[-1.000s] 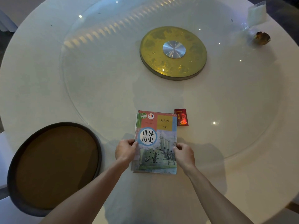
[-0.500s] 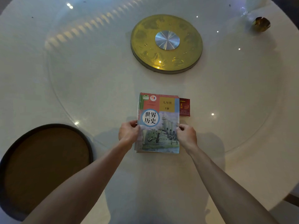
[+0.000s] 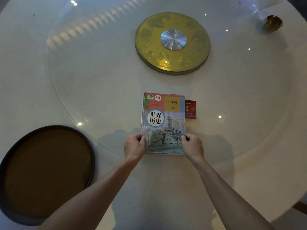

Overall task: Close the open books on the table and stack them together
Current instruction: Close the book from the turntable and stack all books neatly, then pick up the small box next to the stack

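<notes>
A closed textbook (image 3: 163, 117) with a warship on its colourful cover lies flat on the round white table (image 3: 99, 90), topmost on a thin stack whose lower edges show under it. My left hand (image 3: 134, 146) grips the stack's lower left edge. My right hand (image 3: 192, 146) grips its lower right edge. How many books lie beneath the top one I cannot tell.
A small red box (image 3: 190, 109) lies against the book's right side. The gold turntable hub (image 3: 172, 43) sits farther back under a glass turntable. A dark round tray (image 3: 44, 171) overhangs the near left. A small brown object (image 3: 273, 23) is at the far right.
The stack, held by both hands, has been pushed away from me toward the red box, and now sits right beside it. My head has tilted down slightly.
</notes>
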The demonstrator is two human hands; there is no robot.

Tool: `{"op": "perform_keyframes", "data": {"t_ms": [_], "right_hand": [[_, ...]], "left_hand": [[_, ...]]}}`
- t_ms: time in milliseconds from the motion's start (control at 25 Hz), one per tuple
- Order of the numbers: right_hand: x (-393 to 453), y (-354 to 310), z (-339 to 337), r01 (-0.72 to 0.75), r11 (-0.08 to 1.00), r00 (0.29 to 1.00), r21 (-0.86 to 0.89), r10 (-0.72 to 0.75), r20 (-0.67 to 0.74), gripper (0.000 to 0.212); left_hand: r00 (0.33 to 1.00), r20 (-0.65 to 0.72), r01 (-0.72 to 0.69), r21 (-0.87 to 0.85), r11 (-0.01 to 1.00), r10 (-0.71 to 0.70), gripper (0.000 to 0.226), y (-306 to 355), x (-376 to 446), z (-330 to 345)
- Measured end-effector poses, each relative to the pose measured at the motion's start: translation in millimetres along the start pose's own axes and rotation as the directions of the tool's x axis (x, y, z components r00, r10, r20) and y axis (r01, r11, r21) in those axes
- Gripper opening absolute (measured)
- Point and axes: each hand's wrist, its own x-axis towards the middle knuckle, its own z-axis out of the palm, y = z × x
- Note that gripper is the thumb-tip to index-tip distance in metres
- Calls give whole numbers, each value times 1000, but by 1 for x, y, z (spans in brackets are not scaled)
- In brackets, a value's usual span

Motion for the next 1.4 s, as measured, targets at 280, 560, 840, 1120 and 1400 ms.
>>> {"op": "perform_keyframes", "data": {"t_ms": [280, 560, 840, 1120, 1400], "right_hand": [[4, 12, 2, 24, 1000, 998, 4, -24, 61, 29], [-5, 4, 3, 28, 999, 997, -32, -26, 67, 15], [26, -6, -33, -26, 998, 997, 58, 22, 73, 43], [78, -11, -65, 167, 981, 986, -100, -165, 35, 57], [106, 3, -61, 6, 994, 1000, 105, -9, 23, 49]], "left_hand": [[1000, 4, 6, -89, 996, -5, 24, -3, -8, -5], [1000, 4, -28, 1, 1000, 28, 24, -5, -3, 0], [970, -77, -229, 12, 973, 229, 58, 56, 3, 8], [817, 231, -565, 133, 814, 529, 45, 172, 35, 53], [789, 407, -612, 587, 530, 461, 31, 216, 77, 106]]}}
